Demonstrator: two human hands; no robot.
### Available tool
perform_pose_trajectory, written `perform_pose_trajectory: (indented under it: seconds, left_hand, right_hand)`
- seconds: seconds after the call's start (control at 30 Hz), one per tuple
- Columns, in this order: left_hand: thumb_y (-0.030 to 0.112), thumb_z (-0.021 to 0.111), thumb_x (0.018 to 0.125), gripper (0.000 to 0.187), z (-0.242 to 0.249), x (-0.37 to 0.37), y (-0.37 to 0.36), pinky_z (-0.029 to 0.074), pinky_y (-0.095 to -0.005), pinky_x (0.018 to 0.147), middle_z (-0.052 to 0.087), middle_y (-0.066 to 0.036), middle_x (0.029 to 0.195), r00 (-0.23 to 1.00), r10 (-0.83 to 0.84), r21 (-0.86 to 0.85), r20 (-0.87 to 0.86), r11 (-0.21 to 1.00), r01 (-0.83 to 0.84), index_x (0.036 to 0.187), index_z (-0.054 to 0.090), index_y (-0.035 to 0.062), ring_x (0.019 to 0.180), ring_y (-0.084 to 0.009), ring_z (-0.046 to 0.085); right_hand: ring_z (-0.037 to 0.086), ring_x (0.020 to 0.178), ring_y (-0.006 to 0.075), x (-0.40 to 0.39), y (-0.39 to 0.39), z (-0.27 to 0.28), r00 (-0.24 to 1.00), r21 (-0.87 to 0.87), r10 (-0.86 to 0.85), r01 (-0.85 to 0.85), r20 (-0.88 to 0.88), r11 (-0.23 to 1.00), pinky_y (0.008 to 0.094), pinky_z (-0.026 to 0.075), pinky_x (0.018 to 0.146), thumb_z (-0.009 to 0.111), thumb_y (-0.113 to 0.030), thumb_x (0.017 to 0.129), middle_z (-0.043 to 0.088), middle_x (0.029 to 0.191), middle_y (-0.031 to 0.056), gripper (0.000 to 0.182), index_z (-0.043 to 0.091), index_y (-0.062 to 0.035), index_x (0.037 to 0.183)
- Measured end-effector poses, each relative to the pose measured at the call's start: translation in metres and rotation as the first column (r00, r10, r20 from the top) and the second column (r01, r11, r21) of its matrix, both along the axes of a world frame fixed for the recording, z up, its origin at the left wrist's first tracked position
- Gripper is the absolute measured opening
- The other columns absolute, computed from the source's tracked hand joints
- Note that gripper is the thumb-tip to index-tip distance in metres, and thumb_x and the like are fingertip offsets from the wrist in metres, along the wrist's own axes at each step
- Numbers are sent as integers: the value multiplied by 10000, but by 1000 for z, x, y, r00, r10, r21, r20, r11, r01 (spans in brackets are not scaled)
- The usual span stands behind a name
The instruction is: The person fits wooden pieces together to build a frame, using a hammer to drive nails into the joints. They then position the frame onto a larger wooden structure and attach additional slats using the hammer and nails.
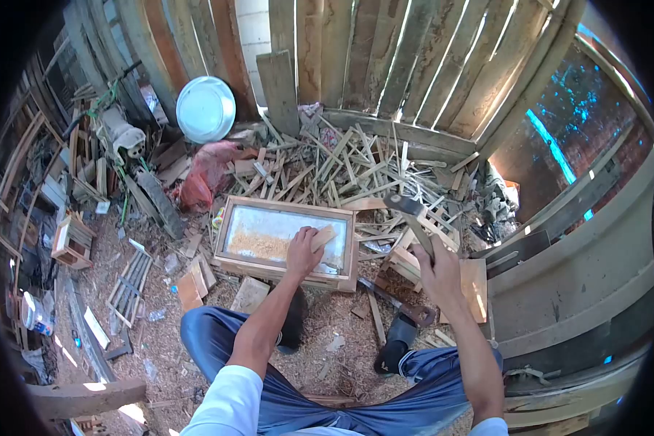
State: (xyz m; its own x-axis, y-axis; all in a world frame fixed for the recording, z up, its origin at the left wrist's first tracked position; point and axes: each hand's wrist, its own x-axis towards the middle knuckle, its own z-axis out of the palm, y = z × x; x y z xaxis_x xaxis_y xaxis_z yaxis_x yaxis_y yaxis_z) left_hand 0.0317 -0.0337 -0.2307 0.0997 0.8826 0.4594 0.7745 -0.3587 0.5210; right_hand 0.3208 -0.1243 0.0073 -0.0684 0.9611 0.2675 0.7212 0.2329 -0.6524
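Note:
My left hand (304, 254) is closed on a small flat piece of wood (325, 237). It is over the right half of a shallow wooden-framed box (229, 205) with a pale inner surface. Sawdust (258, 245) lies in the box's left part. In my right hand (440, 272), wrapped round the handle, is a hammer (405, 206), its dark head raised to the right of the box. A handsaw (414, 312) rests on the ground below that hand, between the box and my foot.
Thin wood offcuts (341, 166) are heaped behind the box against a plank wall (385, 62). A round metal basin (206, 109) leans there. Left are a red plastic bag (205, 174), a small wooden frame (73, 242) and a slatted piece (131, 283). Shavings cover the ground.

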Motion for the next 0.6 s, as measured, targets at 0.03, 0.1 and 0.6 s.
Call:
perform_pose_trajectory:
  seconds: [0.03,0.1,0.6]
  left_hand:
    - [186,727,774,396,1,1,-2,479,-429,825,626,-106,1071,995,56,-128,86,991,-44,1125,577,82,988,-317,599]
    - [173,727,774,395,14,5,4,500,-428,796,651,-115,1042,981,112,-240,156,968,-72,1120,566,72,958,-328,626]
    - [303,688,913,376,301,94,-30,462,-239,647,674,-46,828,755,-358,-167,549,839,518,1145,650,9,720,-68,579]
  right_hand:
    - [621,590,382,4,-7,2,1000,13,-11,11,-16,1000,435,441,535,586,-283,960,595,626,196,291,533,-1,914]
    - [617,571,369,12,-16,8,990,48,-100,105,-95,993,419,439,526,596,-280,957,595,620,191,286,549,-2,908]
    - [452,596,56,14,11,68,766,156,60,54,-641,986,243,355,535,677,-317,914,543,667,-24,306,619,-23,980]
